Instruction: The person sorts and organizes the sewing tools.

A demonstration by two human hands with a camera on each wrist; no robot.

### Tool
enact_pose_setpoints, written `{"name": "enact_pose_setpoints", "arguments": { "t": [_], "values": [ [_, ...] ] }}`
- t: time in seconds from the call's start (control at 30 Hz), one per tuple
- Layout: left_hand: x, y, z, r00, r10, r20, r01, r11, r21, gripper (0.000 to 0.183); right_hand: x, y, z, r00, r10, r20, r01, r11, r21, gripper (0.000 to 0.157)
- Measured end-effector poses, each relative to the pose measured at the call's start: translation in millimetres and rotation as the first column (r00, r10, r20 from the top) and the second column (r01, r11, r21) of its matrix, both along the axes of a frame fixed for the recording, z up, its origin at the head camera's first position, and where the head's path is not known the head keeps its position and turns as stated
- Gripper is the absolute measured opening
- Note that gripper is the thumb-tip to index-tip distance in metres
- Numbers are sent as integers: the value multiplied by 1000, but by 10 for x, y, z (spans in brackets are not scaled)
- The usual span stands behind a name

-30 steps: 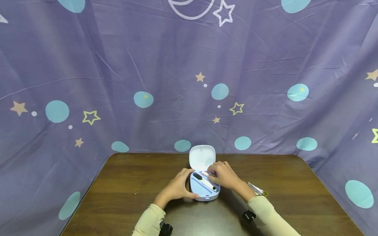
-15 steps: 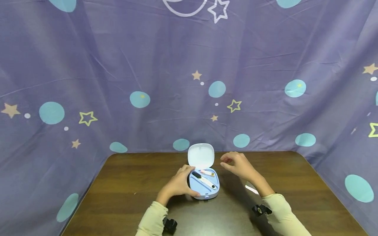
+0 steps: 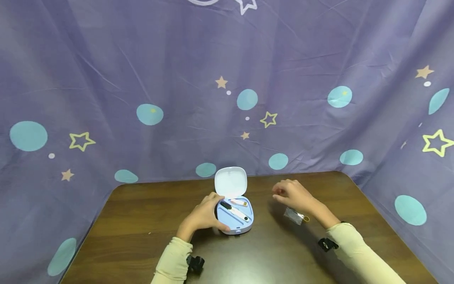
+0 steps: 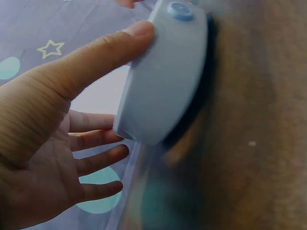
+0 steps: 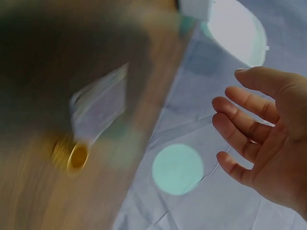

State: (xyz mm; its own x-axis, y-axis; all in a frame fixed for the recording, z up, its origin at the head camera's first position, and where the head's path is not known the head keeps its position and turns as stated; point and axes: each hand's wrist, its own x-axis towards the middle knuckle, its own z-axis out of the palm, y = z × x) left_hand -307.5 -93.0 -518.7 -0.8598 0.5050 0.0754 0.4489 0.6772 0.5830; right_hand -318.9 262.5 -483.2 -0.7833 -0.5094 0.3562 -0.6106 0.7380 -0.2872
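Observation:
A light blue case [image 3: 227, 227] with its white lid [image 3: 230, 182] raised stands on the table. Inside lie a white stick-like tool with a black end [image 3: 235, 212] and, behind it, a small white piece with a gold end [image 3: 239, 202]. My left hand [image 3: 203, 215] holds the case at its left side, thumb on the front wall [image 4: 163, 81] and fingers toward the back. To the right of the case, my right hand [image 3: 296, 196] hovers with loosely bent fingers and nothing in them. Below it lie a clear flat packet [image 3: 293, 216] and a gold ring-shaped piece, like a thimble [image 5: 72, 155].
The brown wooden table [image 3: 149, 244] ends at the back against a purple curtain [image 3: 177, 146] printed with stars and dots. A black wrist camera [image 3: 195, 263] is strapped on the left arm, another [image 3: 328, 244] on the right.
My right hand has left the small white piece in the case, drawn out to the right, and now hovers over the packet. The left hand stays on the case.

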Motion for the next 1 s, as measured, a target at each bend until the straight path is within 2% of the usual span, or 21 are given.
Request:
{"name": "enact_pose_setpoints", "arguments": {
  "t": [0.17,0.33,0.47,0.6,0.83,1.0],
  "values": [
    [-29,-46,92,1000,16,-17,-17,999,-38,108,-16,122,38,999,49,19,-50,995,84,12],
    [-31,-67,117,999,28,-21,-29,998,-52,108,14,231,60,995,48,88,-62,984,170,13],
    [-28,-65,116,999,32,-22,-34,998,-57,108,43,291,47,990,13,142,-47,970,239,19],
    [-22,-34,121,1000,28,-13,-29,998,-60,108,66,354,-1,984,-50,168,1,960,279,30],
    [-15,26,121,1000,20,-4,-20,998,-65,107,149,413,-50,966,-100,238,26,955,297,23],
    [-6,49,112,1000,8,17,-7,998,-70,107,193,435,-113,963,-116,241,37,950,312,34]
  ]
}}
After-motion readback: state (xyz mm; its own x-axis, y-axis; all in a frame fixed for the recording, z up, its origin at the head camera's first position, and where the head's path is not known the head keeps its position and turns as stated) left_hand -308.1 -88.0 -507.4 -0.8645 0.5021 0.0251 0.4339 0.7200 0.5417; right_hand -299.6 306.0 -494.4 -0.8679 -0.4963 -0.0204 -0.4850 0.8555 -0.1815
